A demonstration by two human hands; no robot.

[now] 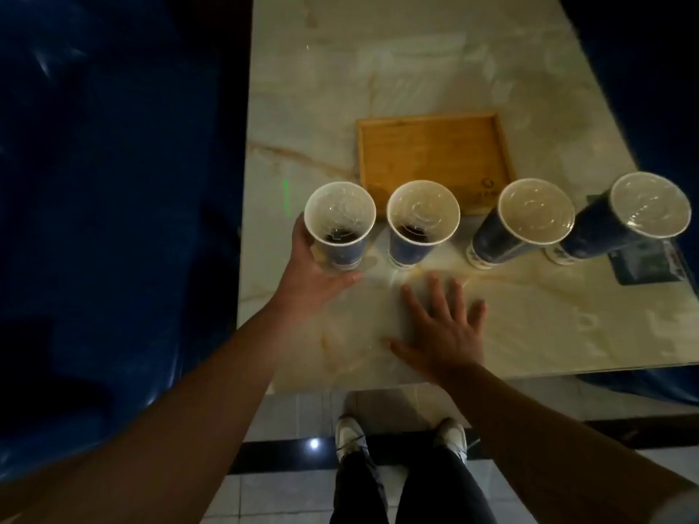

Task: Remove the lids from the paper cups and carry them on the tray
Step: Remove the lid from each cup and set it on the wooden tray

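- Left of the wooden tray (435, 160), at the near-left corner region of the marble table (321, 88): left hand (314, 266) wraps the lower wall of the leftmost cup (340, 225), fingers curled round its far-left side, thumb at the base. Cup stands upright, long axis vertical.
- Leftmost cup: blue paper wall, white rim; a clear plastic lid (340, 209) appears to sit on it, faint embossed rings visible, dark liquid seen through it. Lid not yet off, as far as can be judged.
- Second cup (421, 221), directly in front of the tray's near-left edge: upright, same blue paper, clear lid on, dark liquid below. Untouched.
- Right hand (442, 330), nearer the viewer than the tray: palm down, fingers spread flat on the table, holding nothing. It lies just near-right of the second cup and right of the held cup.
- Key relation: the held cup's lid is up and to the left of the right hand; right hand is the free one to reach across and peel while the left steadies.
- Third cup (525, 221) and fourth cup (635, 217), right of the tray's near edge: both lidded, both well apart from either hand.
- Tray: square, pale wood, raised rim, nothing on it.
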